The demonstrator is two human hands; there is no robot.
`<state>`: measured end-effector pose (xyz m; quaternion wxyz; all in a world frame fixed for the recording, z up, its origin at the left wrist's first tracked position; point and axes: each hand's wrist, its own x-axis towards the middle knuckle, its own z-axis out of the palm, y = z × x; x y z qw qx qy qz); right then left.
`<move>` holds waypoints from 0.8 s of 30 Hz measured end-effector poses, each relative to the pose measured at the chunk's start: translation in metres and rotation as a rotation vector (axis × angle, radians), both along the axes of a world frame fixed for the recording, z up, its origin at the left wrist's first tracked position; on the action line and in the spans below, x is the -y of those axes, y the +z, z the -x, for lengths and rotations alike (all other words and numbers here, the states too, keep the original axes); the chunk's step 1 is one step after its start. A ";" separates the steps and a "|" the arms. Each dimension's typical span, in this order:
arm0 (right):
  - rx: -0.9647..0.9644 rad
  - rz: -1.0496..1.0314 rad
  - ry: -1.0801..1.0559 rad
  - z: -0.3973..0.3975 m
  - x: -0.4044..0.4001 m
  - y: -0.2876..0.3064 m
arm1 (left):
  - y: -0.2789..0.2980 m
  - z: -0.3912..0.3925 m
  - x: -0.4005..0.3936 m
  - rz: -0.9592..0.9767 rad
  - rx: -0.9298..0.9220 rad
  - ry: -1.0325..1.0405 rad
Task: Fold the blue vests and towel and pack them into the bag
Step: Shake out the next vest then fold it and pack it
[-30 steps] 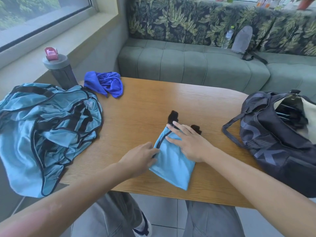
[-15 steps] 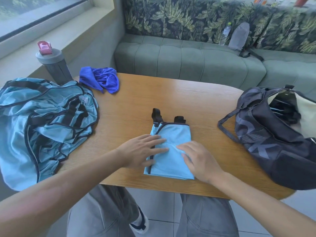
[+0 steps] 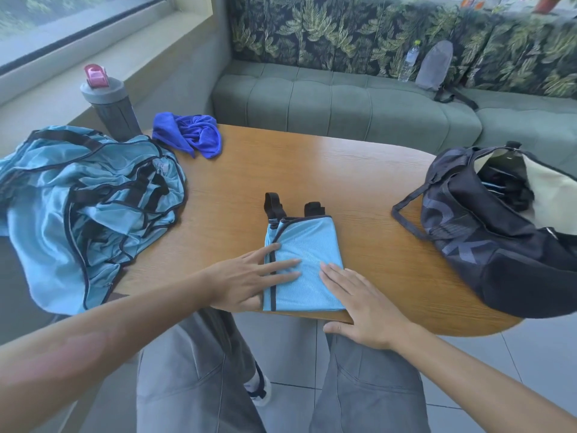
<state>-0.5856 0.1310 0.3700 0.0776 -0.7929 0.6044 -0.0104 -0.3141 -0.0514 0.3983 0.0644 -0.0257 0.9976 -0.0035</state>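
Light-blue mesh, folded into a neat rectangle, lay at the near edge of the wooden table (image 3: 312,170): this folded vest (image 3: 307,254) had two black straps sticking out from its far end. The person's left hand (image 3: 249,281) rested flat on the vest's left edge, fingers straight and slightly spread, with the fingertips reaching onto the blue cloth. The right hand (image 3: 362,303) lay flat on the vest's near right corner, fingers straight and close together, thumb hanging off the table edge. Neither hand gripped the cloth.

At the table's left end sat a loose pile of vests (image 3: 81,214), the same light blue with black trim, partly draped over the edge. Just beyond it, at the far left corner, lay a crumpled royal-blue towel (image 3: 190,134), beside a grey bottle (image 3: 109,104) with a pink lid. The dark bag (image 3: 487,235) stood on the table's right end, its mouth open, well apart from the folded vest.
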 end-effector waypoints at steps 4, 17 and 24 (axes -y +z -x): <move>0.014 0.068 0.028 -0.004 -0.016 -0.011 | -0.005 -0.017 -0.019 0.053 0.101 0.018; 0.661 0.078 -0.426 -0.017 -0.019 0.012 | -0.037 -0.015 -0.044 -0.186 -0.295 0.228; 0.997 0.252 -0.732 -0.039 0.020 0.017 | -0.032 0.015 -0.048 -0.808 -0.670 0.798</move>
